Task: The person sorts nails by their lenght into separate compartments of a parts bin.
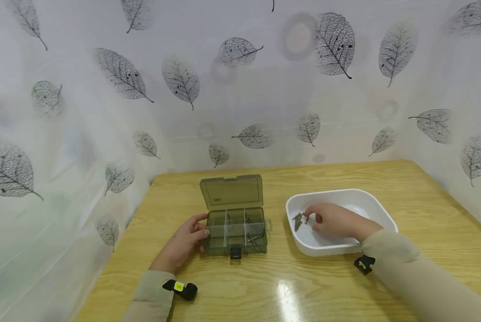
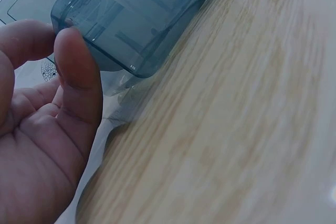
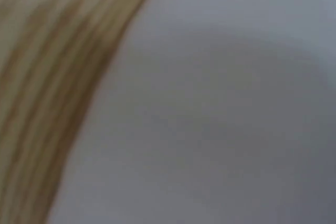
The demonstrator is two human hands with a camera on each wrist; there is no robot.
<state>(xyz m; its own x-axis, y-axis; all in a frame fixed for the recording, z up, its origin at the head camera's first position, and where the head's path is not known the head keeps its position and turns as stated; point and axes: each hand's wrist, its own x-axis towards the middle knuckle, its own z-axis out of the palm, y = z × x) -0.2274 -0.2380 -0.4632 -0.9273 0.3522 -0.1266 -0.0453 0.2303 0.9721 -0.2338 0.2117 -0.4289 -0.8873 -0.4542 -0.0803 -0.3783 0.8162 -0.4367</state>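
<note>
A smoky clear compartment box point(image 1: 235, 230) stands with its lid point(image 1: 232, 191) raised, and long thin screws point(image 1: 253, 223) lie in its right-hand compartments. My left hand point(image 1: 188, 237) grips the box at its left side; in the left wrist view the thumb point(image 2: 79, 59) and index finger sit at a corner of the box. My right hand point(image 1: 337, 220) reaches into a white plastic tray point(image 1: 345, 246), fingers bent downward, a small screw point(image 1: 306, 219) at the fingertips. Beside them in the tray lies a little heap of screws point(image 1: 298, 221). The right wrist view shows only blurred tray wall.
Both containers stand on a wood-grain table point(image 1: 232, 295), with a stretch of tabletop between them. A pale curtain point(image 1: 264, 89) with a leaf print hangs behind and along the sides. The box's black latch point(image 1: 235, 252) faces the near side.
</note>
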